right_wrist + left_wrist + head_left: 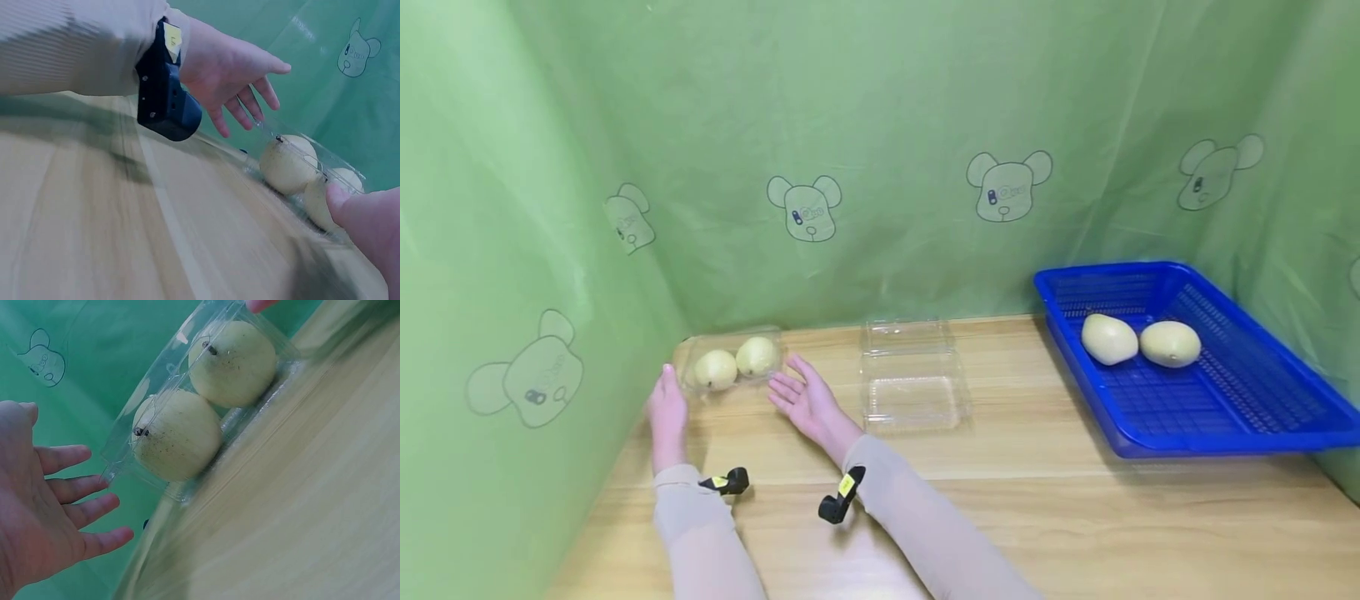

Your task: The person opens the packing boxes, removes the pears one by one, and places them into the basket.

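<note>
At the left of the table stands a clear plastic clamshell box [781,332] with two pale yellow pears [715,369] inside, their short dark stems showing in the left wrist view. My left hand [667,412] is at the box's left end, fingers spread and straight; a fingertip [103,480] meets or nearly meets its corner. At the other end is my right hand [808,408], palm turned toward the box with fingers extended. Its thumb [340,203] overlaps the box in the right wrist view; I cannot tell whether it touches.
An open, clear clamshell box [913,392] lies right of my right hand. Farther right, a blue plastic basket [1217,417] holds two more pale yellow pears [1170,344]. Green cloth [895,275] hangs behind and at both sides. Each wrist wears a small black camera [842,496].
</note>
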Demonstrator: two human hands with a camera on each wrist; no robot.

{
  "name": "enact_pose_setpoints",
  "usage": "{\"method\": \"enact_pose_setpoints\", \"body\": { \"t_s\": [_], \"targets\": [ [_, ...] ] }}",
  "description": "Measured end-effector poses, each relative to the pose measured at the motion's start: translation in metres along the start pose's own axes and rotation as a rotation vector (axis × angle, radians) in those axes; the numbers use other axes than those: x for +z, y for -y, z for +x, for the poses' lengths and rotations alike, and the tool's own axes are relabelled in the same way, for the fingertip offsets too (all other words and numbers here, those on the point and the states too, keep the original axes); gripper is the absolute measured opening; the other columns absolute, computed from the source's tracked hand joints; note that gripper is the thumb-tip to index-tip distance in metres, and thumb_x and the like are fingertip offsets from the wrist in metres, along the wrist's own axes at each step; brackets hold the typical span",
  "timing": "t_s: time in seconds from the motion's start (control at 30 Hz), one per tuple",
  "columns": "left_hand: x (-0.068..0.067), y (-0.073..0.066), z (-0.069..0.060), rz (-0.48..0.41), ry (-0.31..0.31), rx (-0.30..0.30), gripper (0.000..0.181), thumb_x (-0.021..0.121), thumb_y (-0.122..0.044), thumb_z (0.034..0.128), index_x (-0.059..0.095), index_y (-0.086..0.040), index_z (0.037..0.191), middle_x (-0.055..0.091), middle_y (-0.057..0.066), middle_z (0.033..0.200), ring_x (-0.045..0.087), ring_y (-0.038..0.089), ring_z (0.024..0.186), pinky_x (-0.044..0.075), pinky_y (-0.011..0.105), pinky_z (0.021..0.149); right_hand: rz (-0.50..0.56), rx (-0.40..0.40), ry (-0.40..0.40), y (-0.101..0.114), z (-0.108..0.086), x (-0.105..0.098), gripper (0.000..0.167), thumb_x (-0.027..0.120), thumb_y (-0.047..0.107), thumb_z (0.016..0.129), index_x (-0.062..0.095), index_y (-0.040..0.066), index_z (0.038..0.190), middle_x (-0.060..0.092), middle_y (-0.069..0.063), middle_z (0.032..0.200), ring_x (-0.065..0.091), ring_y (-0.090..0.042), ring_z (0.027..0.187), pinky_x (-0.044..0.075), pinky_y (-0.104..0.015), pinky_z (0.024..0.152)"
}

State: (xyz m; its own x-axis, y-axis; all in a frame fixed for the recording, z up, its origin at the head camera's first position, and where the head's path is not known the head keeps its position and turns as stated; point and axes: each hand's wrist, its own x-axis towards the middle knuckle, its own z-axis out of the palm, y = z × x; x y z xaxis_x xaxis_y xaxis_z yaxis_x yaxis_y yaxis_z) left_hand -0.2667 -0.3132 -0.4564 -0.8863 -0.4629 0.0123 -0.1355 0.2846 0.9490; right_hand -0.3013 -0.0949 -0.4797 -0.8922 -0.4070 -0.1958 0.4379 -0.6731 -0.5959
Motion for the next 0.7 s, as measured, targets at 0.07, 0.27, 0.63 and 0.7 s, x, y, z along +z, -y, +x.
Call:
{"method": "enact_pose_setpoints", "body": {
  "t_s": [0.07,0.27,0.63,0.7],
  "targets": [
    [0.002,0.000,0.000,-0.009,0.019,0.011,0.076,0.015,-0.058,0.1009,0.019,-0.005,0.154,0.016,0.016,0.162,0.012,0.037,0.151,0.009,0.050,0.125,-0.002,-0.009,-0.012,0.002,-0.005,-0.002,0.068,0.050,0.038,0.099,0.025,0.006,0.153,0.030,-0.029,0.154,0.032,-0.041,0.144,0.029,-0.048,0.121],
    [0.006,-0.003,0.001,-0.011,0.113,-0.010,0.081,0.013,-0.069,0.0950,0.016,-0.015,0.156,0.017,0.011,0.163,0.015,0.034,0.151,0.012,0.052,0.125,-0.012,-0.047,-0.046,0.007,-0.022,-0.010,0.061,0.047,0.033,0.100,0.027,0.006,0.152,0.030,-0.030,0.153,0.032,-0.042,0.143,0.031,-0.049,0.120],
    [0.010,-0.022,-0.010,-0.233,0.283,-0.054,0.072,0.011,-0.054,0.1024,0.013,-0.006,0.156,0.015,0.017,0.163,0.016,0.032,0.151,0.016,0.053,0.124,-0.034,-0.066,-0.126,0.012,-0.049,-0.017,0.063,0.050,0.029,0.099,0.026,0.004,0.150,0.037,-0.030,0.149,0.039,-0.042,0.139,0.036,-0.050,0.116],
    [0.010,-0.027,-0.014,-0.253,0.307,-0.057,0.071,0.012,-0.053,0.1028,0.013,-0.005,0.155,0.015,0.017,0.163,0.016,0.032,0.151,0.015,0.053,0.124,-0.055,-0.077,-0.144,0.013,-0.054,-0.018,0.064,0.052,0.029,0.098,0.026,0.002,0.150,0.039,-0.030,0.148,0.041,-0.042,0.138,0.038,-0.050,0.115]
  ]
}}
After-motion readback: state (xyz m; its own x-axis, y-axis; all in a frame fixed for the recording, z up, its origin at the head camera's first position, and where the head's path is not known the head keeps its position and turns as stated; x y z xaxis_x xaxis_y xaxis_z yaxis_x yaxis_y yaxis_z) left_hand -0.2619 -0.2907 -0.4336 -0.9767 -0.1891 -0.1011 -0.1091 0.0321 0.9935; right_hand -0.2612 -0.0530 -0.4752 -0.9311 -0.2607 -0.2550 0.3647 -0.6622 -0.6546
